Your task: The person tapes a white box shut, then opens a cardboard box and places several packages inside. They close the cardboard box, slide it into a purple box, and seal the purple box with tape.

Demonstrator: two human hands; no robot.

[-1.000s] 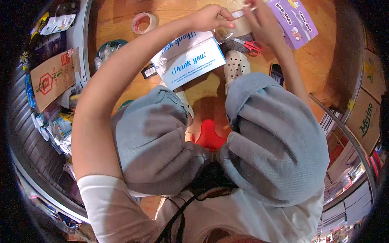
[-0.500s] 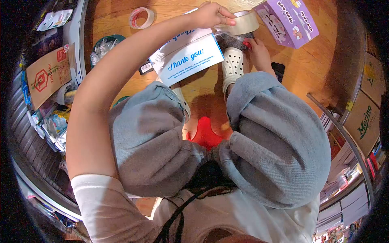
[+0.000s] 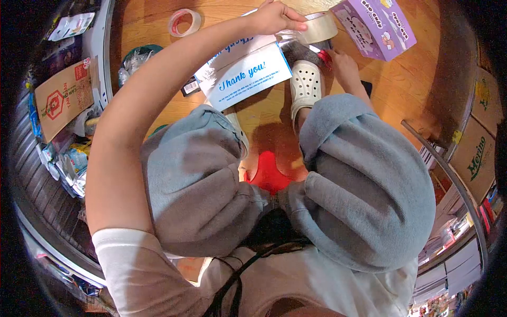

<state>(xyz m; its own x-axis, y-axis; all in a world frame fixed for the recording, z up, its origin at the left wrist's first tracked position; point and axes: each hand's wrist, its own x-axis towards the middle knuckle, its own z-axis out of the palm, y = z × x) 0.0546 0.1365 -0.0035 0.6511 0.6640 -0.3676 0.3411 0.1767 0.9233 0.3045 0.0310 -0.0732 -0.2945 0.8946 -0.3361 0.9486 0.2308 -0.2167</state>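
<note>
My left hand [image 3: 280, 19] reaches across the top and pinches the edge of a wide roll of clear packing tape [image 3: 322, 29]. A shiny strip of tape seems to hang below the roll, near a dark grey speckled thing [image 3: 300, 51]. Lower right, my right hand [image 3: 344, 67] is closed around a red-handled tool [image 3: 325, 59]; its kind is too blurred to tell. Left of both, a white box [image 3: 253, 79] with blue "Thank you!" lettering rests by my feet, partly behind my left forearm.
Another tape roll [image 3: 185, 22] lies on the wooden floor. A purple printed box [image 3: 375, 26] stands at the upper right, with a dark phone-like object [image 3: 366, 89] below it. Cardboard boxes [image 3: 478, 158] line the right side; a cluttered shelf [image 3: 63, 100] is at left.
The right hand has shifted slightly right and down with the red-handled tool. The tape roll has tilted a little in my left hand, and my right foot has turned slightly.
</note>
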